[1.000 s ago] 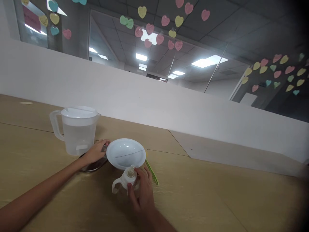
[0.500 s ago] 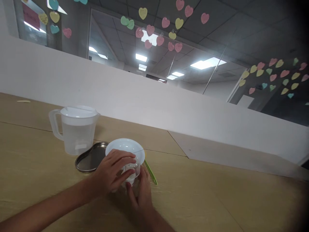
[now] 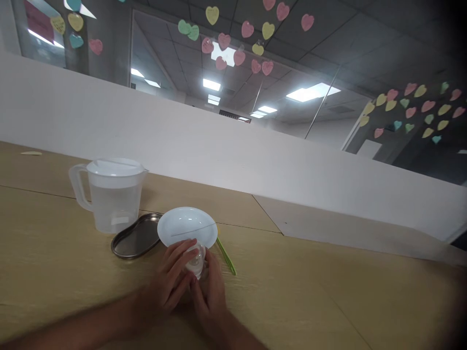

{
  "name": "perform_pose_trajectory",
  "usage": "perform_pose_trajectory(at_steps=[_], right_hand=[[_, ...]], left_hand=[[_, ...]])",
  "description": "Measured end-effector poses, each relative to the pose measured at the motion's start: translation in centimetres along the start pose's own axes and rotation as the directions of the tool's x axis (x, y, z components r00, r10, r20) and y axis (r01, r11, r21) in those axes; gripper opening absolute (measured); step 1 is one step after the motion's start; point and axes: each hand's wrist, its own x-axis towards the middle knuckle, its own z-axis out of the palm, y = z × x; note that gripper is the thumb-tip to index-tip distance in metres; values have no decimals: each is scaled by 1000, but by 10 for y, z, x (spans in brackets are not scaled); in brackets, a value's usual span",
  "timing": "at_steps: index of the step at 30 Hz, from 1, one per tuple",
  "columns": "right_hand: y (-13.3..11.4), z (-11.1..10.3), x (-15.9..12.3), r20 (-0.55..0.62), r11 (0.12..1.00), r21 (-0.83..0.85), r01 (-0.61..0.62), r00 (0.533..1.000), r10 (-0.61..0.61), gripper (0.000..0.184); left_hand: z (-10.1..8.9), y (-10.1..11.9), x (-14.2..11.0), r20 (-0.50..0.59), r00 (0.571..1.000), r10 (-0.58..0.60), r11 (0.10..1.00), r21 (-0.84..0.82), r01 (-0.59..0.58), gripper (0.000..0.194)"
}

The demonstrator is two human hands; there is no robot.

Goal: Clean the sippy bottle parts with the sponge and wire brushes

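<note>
Both my hands meet around a small clear rounded vessel with a whitish part, just in front of the white bowl. My left hand curls over its left side and top, while my right hand wraps its right side with the thumb near the bottom. The fingers cover much of the vessel, and its exact kind cannot be made out. A thin straight rod lies across the bowl. Against the bowl's right side is a slim tool with a green handle, its yellowish end partly hidden.
A translucent lidded jug with liquid in it stands at the back left. Between it and the bowl lies a metal kidney-shaped tray. A low white wall with glass above bounds the wooden table.
My left hand has come lower, nearer my right hand, uncovering more of the bowl. The vessel has turned and moved slightly left. The whole view has shifted a little.
</note>
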Motion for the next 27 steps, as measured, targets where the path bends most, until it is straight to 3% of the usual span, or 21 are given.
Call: perform_pose_trajectory(at_steps=[11,27], right_hand=[[-3,-4,0,-80,982,154,-106,990,119,37],[4,0,4,-158,986,164,-26,986,52,34]], left_hand=[[9,-18,-12,15,997,70,995,-66,-69,58],[3,-13,-9,24,999,-31,988,-148,34,52]])
